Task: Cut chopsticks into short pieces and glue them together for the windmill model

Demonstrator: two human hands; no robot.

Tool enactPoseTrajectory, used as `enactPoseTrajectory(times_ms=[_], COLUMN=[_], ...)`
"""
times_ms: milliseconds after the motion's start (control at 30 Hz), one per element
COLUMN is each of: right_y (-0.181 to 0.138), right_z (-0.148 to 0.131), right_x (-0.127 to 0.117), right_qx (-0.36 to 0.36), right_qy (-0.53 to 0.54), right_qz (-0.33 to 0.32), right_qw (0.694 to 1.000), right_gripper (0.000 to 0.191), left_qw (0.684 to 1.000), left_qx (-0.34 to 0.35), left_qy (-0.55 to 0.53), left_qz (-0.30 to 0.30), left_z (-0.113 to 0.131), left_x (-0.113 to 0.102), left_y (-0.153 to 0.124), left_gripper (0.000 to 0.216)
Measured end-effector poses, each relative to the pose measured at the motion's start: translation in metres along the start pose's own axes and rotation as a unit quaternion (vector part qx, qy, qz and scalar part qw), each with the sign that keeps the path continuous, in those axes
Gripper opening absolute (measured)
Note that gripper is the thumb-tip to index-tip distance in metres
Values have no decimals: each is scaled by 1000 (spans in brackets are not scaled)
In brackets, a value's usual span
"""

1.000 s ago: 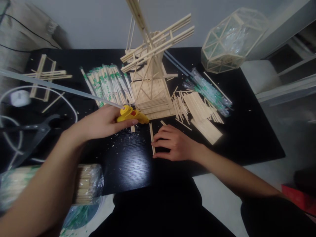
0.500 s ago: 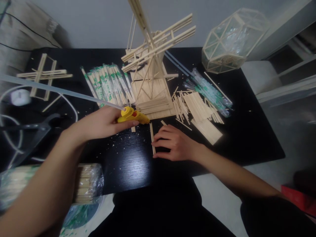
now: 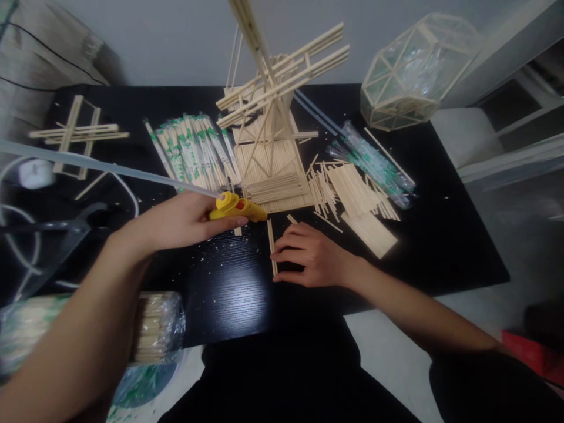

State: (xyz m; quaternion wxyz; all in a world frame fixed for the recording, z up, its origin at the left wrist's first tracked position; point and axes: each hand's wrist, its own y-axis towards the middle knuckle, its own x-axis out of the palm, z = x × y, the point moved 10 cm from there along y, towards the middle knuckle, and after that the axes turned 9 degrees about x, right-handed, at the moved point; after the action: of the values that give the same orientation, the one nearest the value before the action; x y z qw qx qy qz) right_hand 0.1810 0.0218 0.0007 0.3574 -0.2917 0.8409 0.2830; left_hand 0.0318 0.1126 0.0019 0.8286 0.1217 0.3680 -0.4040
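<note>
My left hand (image 3: pixel 180 222) is closed round a yellow glue gun (image 3: pixel 240 208) with a long clear glue stick (image 3: pixel 101 166) trailing out to the left. The gun's nozzle points right, just above the far end of a thin wooden stick (image 3: pixel 271 244) lying on the black table (image 3: pixel 220 288). My right hand (image 3: pixel 311 255) rests on the table beside that stick, fingertips pressing on it, fingers bent and spread. Behind both hands stands a tall chopstick structure (image 3: pixel 273 117) on a flat stick base.
Wrapped chopsticks (image 3: pixel 194 150) lie behind my left hand, loose cut sticks (image 3: pixel 356 200) to the right. A stick cross frame (image 3: pixel 77 135) sits far left, a faceted stick lantern (image 3: pixel 412 70) far right. A bagged stick bundle (image 3: pixel 154 326) lies near the front edge, cables at left.
The glue gun and its trailing stick have shifted very slightly; my right hand stays on the stick.
</note>
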Motion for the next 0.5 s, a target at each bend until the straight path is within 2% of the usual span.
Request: enactPoseTrajectory(times_ms=[500], right_y=[0], right_z=[1], right_x=[2], right_qx=[2], right_qy=[-2], right_qz=[-7], right_qw=[1000], right_gripper=[28], left_qw=[999], left_qx=[-3], left_qy=[41], left_qz=[-31], left_z=[8], left_x=[2], left_y=[4], left_gripper=[36])
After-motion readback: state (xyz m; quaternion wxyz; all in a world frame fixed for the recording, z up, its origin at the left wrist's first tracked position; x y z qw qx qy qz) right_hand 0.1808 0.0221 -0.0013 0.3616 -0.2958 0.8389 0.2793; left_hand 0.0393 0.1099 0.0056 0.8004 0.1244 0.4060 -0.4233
